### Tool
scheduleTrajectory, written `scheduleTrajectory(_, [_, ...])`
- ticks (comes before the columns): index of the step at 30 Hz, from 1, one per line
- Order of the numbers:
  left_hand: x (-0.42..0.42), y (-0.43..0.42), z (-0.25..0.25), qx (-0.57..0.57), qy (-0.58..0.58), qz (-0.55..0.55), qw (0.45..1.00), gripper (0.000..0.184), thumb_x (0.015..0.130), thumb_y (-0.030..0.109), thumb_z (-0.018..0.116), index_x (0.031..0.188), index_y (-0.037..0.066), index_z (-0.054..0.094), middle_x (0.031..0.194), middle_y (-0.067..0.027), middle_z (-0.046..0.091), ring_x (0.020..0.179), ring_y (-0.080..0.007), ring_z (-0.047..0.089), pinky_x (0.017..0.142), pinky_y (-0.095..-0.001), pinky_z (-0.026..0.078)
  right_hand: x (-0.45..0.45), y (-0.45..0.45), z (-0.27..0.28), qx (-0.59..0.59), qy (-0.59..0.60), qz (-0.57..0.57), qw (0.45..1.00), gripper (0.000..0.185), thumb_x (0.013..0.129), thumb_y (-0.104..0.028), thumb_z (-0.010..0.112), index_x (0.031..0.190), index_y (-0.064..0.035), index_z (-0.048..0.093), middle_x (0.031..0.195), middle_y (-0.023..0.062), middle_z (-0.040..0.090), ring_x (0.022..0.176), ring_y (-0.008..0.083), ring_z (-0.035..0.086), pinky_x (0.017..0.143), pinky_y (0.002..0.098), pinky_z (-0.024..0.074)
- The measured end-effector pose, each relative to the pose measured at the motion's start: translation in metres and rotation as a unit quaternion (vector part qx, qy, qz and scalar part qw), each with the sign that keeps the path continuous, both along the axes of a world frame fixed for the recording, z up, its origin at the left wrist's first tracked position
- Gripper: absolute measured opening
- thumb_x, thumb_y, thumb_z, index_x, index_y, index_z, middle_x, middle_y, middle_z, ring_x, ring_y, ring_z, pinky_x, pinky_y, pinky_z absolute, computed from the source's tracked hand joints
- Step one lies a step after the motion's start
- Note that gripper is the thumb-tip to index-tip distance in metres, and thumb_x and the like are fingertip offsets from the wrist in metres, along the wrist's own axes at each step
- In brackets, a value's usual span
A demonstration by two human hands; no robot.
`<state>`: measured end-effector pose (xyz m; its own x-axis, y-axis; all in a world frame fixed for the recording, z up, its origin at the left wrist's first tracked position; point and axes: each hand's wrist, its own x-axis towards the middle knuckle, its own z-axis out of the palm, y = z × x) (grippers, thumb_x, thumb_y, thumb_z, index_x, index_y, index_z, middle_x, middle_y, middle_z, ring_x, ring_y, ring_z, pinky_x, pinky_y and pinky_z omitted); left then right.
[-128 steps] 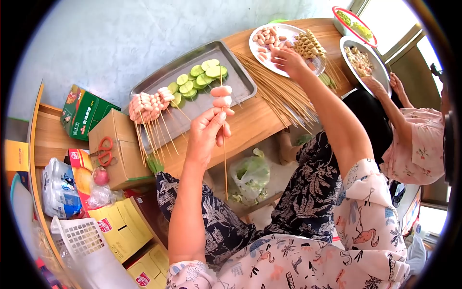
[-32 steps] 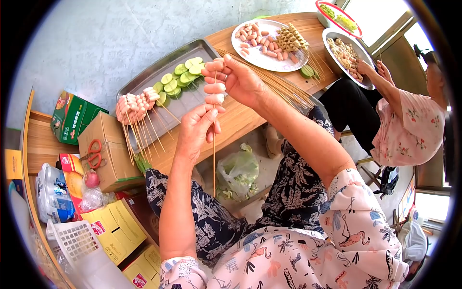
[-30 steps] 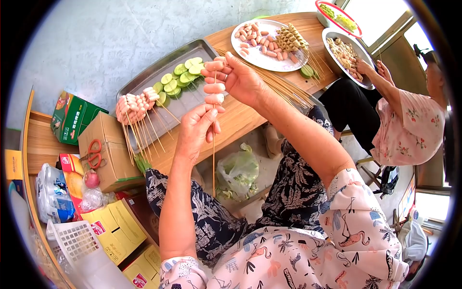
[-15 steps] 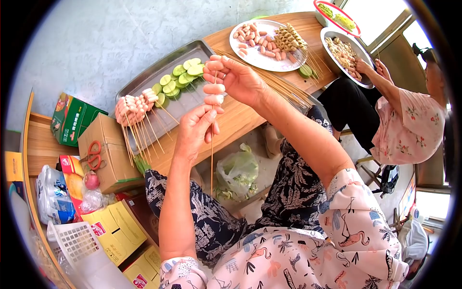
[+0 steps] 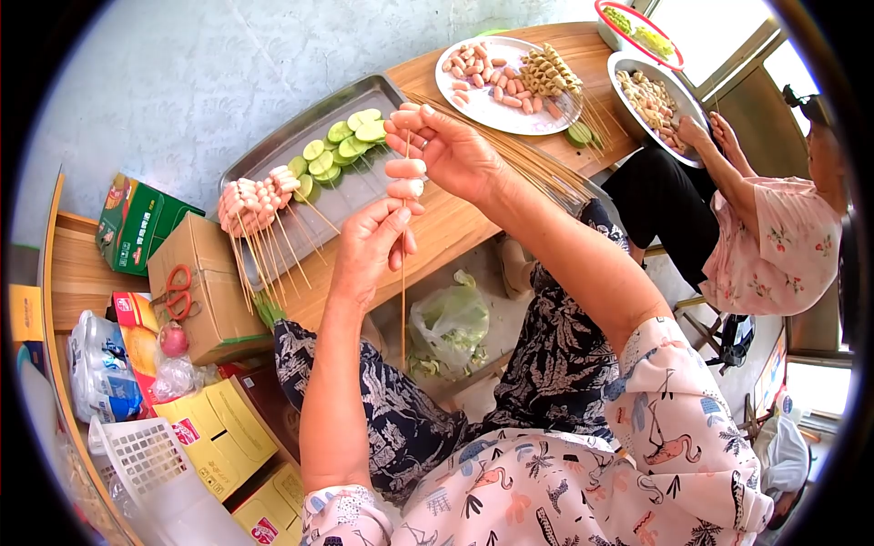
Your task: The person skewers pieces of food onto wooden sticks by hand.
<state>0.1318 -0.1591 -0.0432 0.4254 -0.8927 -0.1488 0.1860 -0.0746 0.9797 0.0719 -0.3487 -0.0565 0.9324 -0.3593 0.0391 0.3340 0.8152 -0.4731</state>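
Observation:
My left hand [image 5: 369, 246] is closed around a thin wooden skewer [image 5: 403, 314], whose long bare end hangs below my fingers. Small pink sausages [image 5: 406, 169] are threaded on the skewer above that hand. At its upper tip, my right hand [image 5: 448, 153] is closed with the fingertips curled round the stick; they hide part of the tip. Behind my hands, a metal tray [image 5: 364, 93] carries skewered sausages [image 5: 253, 202] bunched at its left end and skewered green slices [image 5: 339, 150] beside them. Loose sausages [image 5: 510, 84] lie on a white plate [image 5: 455, 102] farther back.
Bare skewers [image 5: 537, 168] lie along the wooden table [image 5: 446, 223]. Folded brown skewered pieces [image 5: 549, 71] share the plate. On the right, a co-worker [image 5: 774, 232] reaches into a metal bowl [image 5: 628, 62]. Cardboard boxes [image 5: 211, 287], scissors [image 5: 179, 293] and a white basket [image 5: 146, 455] stand left.
My hands stay almost in place. The skewer's lower end has shifted very slightly right. The co-worker's head and hands have moved a little.

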Motion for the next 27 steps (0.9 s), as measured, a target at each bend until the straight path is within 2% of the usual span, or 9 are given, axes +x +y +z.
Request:
scheduleTrajectory(9, [-0.001,0.001,0.0,-0.006,-0.001,0.0,1.0,0.019,0.096,0.018,0.053,0.098,0.002,0.064,0.065,-0.0002,0.058,0.048,-0.0027,0.044,0.045,-0.0162,0.033,-0.003,0.004,0.003,0.008,0.009,0.017,1.0,0.027,0.094,-0.019,0.057,0.116,-0.0035,0.054,0.11,0.0117,0.064,0.108,0.0238,0.057,0.1,0.0368,0.0449])
scheduleTrajectory(18, [0.0,0.001,-0.001,-0.014,-0.004,0.007,1.0,0.02,0.096,0.018,0.053,0.099,0.002,0.065,0.065,-0.0005,0.058,0.049,-0.0027,0.044,0.046,-0.0161,0.034,-0.006,0.008,0.007,-0.051,0.018,0.017,0.998,0.032,0.091,-0.023,0.061,0.117,-0.0056,0.053,0.112,0.01,0.063,0.109,0.0233,0.054,0.102,0.0382,0.0406])
scheduleTrajectory(21, [0.001,0.001,-0.002,-0.018,-0.005,0.007,1.0,0.02,0.096,0.017,0.053,0.099,0.002,0.065,0.065,-0.0005,0.058,0.049,-0.0028,0.045,0.045,-0.0161,0.034,-0.01,0.009,0.01,-0.048,0.004,0.058,0.997,0.031,0.091,-0.023,0.061,0.116,-0.0055,0.053,0.11,0.0093,0.063,0.105,0.0214,0.054,0.096,0.0372,0.0434])
scheduleTrajectory(23, [0.001,0.001,-0.002,-0.018,-0.005,0.007,1.0,0.02,0.096,0.017,0.053,0.099,0.002,0.065,0.065,-0.0006,0.058,0.049,-0.0029,0.045,0.045,-0.0161,0.034,-0.011,0.012,0.013,-0.042,-0.016,0.105,0.993,0.029,0.091,-0.023,0.061,0.113,-0.0051,0.054,0.107,0.0084,0.063,0.098,0.0196,0.056,0.083,0.0353,0.0471])
scheduleTrajectory(24, [0.001,0.001,-0.001,-0.02,-0.006,0.009,1.0,0.02,0.097,0.017,0.053,0.099,0.002,0.065,0.065,-0.0006,0.058,0.049,-0.0028,0.045,0.045,-0.0161,0.034,-0.011,0.015,0.015,-0.041,-0.016,0.106,0.993,0.029,0.091,-0.023,0.061,0.113,-0.0051,0.054,0.107,0.0084,0.063,0.098,0.0196,0.056,0.083,0.0353,0.0471])
scheduleTrajectory(26, [0.001,0.002,-0.001,-0.022,-0.008,0.012,1.0,0.02,0.097,0.017,0.053,0.099,0.002,0.065,0.065,-0.0006,0.058,0.049,-0.0028,0.045,0.045,-0.016,0.034,-0.009,0.021,0.018,-0.078,0.019,0.084,0.993,0.03,0.093,-0.029,0.058,0.101,0.0002,0.057,0.074,0.0015,0.049,0.067,0.0155,0.048,0.061,0.0339,0.0462])
scheduleTrajectory(27, [0.002,0.002,-0.001,-0.023,-0.006,0.015,1.0,0.02,0.097,0.017,0.052,0.099,0.002,0.065,0.065,-0.0006,0.058,0.049,-0.0028,0.045,0.046,-0.016,0.035,-0.008,0.023,0.016,-0.078,0.019,0.084,0.993,0.03,0.093,-0.029,0.058,0.101,0.0002,0.057,0.074,0.0015,0.049,0.067,0.0155,0.048,0.061,0.0339,0.0462])
